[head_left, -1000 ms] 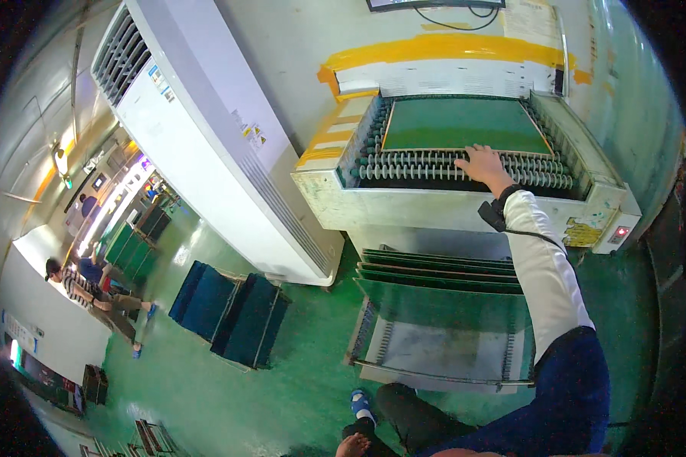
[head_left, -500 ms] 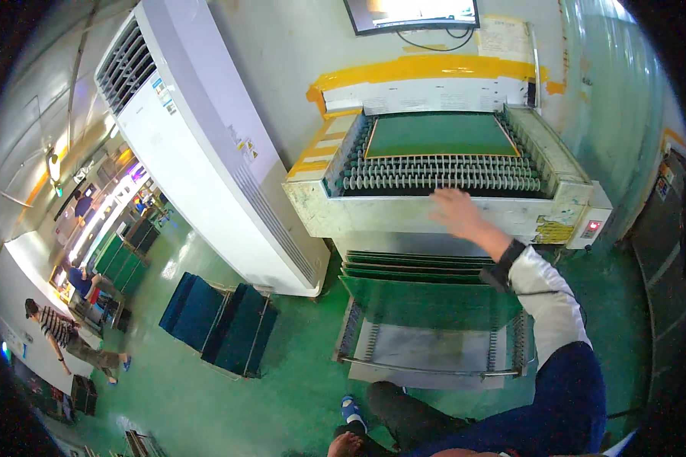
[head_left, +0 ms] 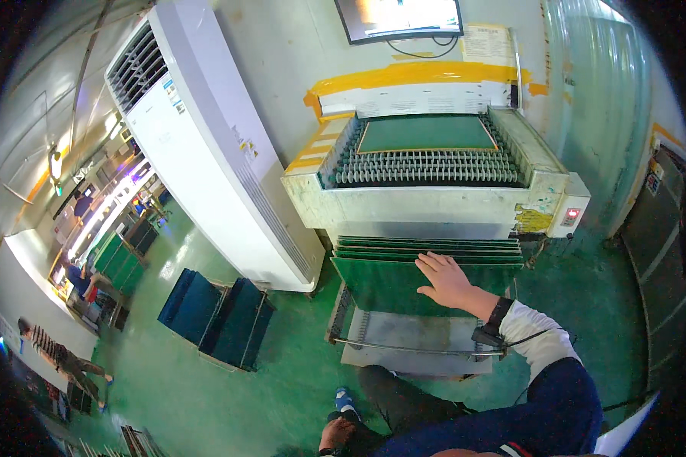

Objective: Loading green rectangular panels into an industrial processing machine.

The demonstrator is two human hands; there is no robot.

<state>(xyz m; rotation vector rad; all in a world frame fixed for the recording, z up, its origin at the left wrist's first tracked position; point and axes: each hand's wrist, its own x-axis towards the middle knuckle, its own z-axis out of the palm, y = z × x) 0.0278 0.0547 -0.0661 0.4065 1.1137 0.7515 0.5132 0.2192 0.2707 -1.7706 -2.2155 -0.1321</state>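
Observation:
My right hand [head_left: 448, 283] is spread, its fingers stretched over the front of a row of upright green panels [head_left: 373, 278]. Nothing is held in it; whether the fingertips touch the front panel I cannot tell. The panels stand side by side in a metal rack [head_left: 343, 344] with spring-like slots along its sides. On the roller conveyor [head_left: 434, 169] behind the rack, another green panel [head_left: 427, 134] lies flat. My left hand [head_left: 338, 433] rests low on my leg near the lower edge, its fingers not clearly seen.
A tall white air conditioner [head_left: 198, 145] stands left of the conveyor. On the green floor sits another rack of dark panels [head_left: 219, 324]. A screen [head_left: 400, 17] hangs on the wall above. A person in a striped top [head_left: 49, 349] walks at far left.
My right hand has come down from the conveyor's front edge to the racked panels. The view has shifted slightly, and the walking person is further left.

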